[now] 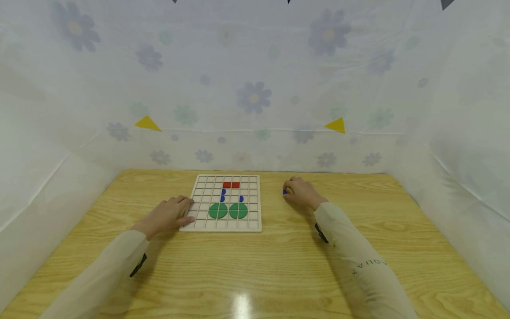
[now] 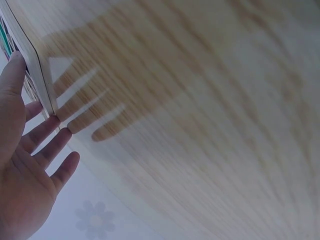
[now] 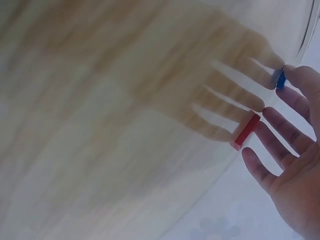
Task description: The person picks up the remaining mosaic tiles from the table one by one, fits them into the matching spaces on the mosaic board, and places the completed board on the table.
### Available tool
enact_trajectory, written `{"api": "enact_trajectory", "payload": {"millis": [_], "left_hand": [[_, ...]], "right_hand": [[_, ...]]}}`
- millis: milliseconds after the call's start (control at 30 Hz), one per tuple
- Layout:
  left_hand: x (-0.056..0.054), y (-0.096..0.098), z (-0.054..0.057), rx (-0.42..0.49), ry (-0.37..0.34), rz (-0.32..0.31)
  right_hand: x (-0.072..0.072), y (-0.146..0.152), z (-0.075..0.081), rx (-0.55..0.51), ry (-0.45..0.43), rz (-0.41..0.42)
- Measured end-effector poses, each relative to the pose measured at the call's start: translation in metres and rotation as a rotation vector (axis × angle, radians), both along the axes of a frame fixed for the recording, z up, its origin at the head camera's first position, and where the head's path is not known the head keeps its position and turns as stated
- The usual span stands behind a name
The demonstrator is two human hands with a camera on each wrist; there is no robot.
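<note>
A white gridded board (image 1: 253, 225) lies on the table, holding two green discs (image 1: 218, 210), a red bar (image 1: 231, 185) split by a grid line, and three small blue half-round pieces (image 1: 241, 199). At the board's left edge rests my left hand (image 1: 167, 215), thumb over the rim and fingers fairly straight against the side. To the right of the board, my right hand (image 1: 301, 192) pinches a small blue piece (image 3: 281, 79) between thumb and index finger. A red block (image 3: 246, 132) lies on the table by its other fingertips; the head view hides it behind the hand.
The wood-grain table (image 1: 239, 261) is enclosed by white flowered sheeting (image 1: 255, 53) at the back and sides. Two yellow triangles (image 1: 148, 123) show on the back sheet.
</note>
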State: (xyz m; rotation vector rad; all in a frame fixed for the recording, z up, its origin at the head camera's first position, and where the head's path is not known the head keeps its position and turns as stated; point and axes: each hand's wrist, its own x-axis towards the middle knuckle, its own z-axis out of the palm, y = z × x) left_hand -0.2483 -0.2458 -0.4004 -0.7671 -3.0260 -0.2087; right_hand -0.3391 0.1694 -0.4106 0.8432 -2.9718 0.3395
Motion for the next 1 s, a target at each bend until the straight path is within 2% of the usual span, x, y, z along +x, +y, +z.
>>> {"api": "enact_trajectory", "payload": {"millis": [433,1000], "left_hand": [[-0.002,-0.001,-0.004,-0.015,0.005,0.006],[-0.003,-0.001,-0.007,-0.007,0.011,0.009]], "right_hand": [[0.001,-0.012,0.01,-0.021,-0.001,0.015],[-0.001,-0.068,0.014,-0.012,-0.01,0.057]]}}
